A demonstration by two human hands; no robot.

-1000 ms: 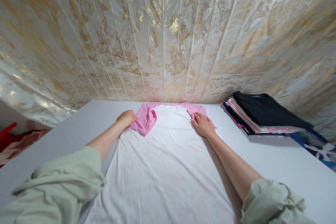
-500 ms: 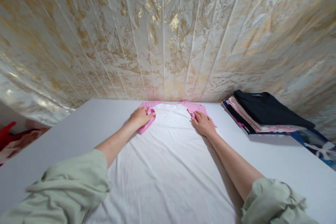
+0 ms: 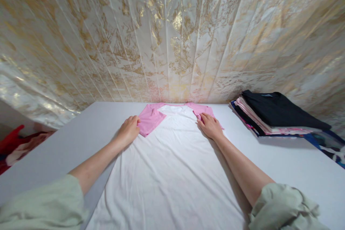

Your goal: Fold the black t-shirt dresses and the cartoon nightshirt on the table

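A white shirt (image 3: pixel 172 172) with pink sleeves lies flat on the white table (image 3: pixel 67 143), collar toward the wall. Its left pink sleeve (image 3: pixel 151 118) is folded in over the white body and lies smooth. My left hand (image 3: pixel 128 130) rests at that sleeve's outer edge, fingers curled on the fabric. My right hand (image 3: pixel 210 126) lies flat on the folded right pink sleeve (image 3: pixel 202 110), fingers stretched out.
A stack of folded clothes (image 3: pixel 272 115) with a black garment on top sits at the back right, against the gold-patterned wall covering (image 3: pixel 172 36). Red and pale fabric (image 3: pixel 13 143) shows below the table's left edge.
My left hand swept over the bunched left sleeve, flattened it onto the shirt, then drew back to its outer edge. The right hand has stayed on the right sleeve.
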